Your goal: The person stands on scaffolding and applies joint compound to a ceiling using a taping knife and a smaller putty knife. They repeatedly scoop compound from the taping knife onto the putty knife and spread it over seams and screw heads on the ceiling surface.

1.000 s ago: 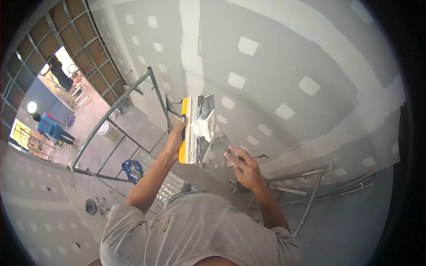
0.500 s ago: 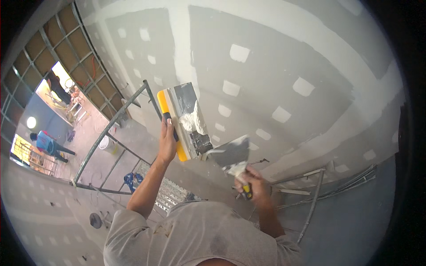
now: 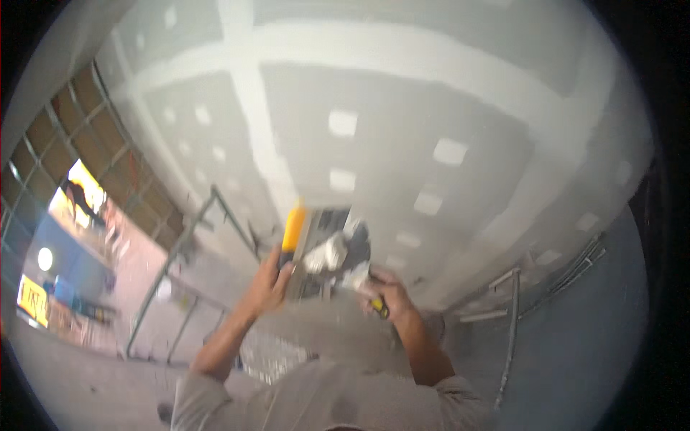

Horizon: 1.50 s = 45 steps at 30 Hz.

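In my left hand is a wide drywall knife, its yellow and black handle gripped along the back edge. A thick lump of white joint compound lies on its blade. My right hand grips a putty knife with a yellow and black handle. The putty knife's blade overlaps the wide knife's blade beside the compound, and white paste covers part of it. Motion blurs both blades, so I cannot tell whether they touch.
A grey drywall surface with white taped seams and filled patches spreads ahead. Scaffold tubing stands on the left, with another scaffold post on the right. Perforated decking lies below. A person in blue is far left, near a white bucket.
The putty knife has moved left and now overlaps the wide knife's blade. The wide knife appears lower in the picture. My view has shifted, showing more of the upper wall.
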Each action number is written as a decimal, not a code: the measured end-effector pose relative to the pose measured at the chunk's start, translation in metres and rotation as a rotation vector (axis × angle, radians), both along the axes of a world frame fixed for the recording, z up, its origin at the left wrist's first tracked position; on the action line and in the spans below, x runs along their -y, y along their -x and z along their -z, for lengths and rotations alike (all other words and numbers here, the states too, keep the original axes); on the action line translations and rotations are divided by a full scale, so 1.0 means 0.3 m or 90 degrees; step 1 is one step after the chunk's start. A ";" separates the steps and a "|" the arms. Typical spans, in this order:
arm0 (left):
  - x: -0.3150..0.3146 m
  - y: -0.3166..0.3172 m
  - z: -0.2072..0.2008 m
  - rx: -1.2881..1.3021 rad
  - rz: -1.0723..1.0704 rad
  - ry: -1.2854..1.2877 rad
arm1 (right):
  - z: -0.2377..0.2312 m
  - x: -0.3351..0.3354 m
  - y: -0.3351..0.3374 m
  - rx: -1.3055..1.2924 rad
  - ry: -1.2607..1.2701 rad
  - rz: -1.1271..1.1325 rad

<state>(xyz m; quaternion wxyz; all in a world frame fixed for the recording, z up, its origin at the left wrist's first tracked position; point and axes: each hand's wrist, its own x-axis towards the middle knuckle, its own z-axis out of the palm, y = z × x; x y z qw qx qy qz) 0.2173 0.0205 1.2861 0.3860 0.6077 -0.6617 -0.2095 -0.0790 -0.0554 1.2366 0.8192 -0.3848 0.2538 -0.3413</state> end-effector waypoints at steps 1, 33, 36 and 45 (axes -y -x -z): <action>-0.008 -0.041 0.093 0.048 -0.025 0.094 | -0.017 -0.012 -0.019 0.053 -0.057 0.011; -0.474 -0.582 0.461 -0.680 -0.468 -0.059 | -2.576 0.733 -0.123 0.353 0.713 0.971; -0.484 -0.697 0.519 -0.713 -0.469 -0.054 | -2.639 0.844 -0.356 0.363 0.747 1.061; -0.563 -1.045 0.544 -0.771 -0.466 -0.041 | -2.626 0.870 -1.212 0.414 0.817 1.139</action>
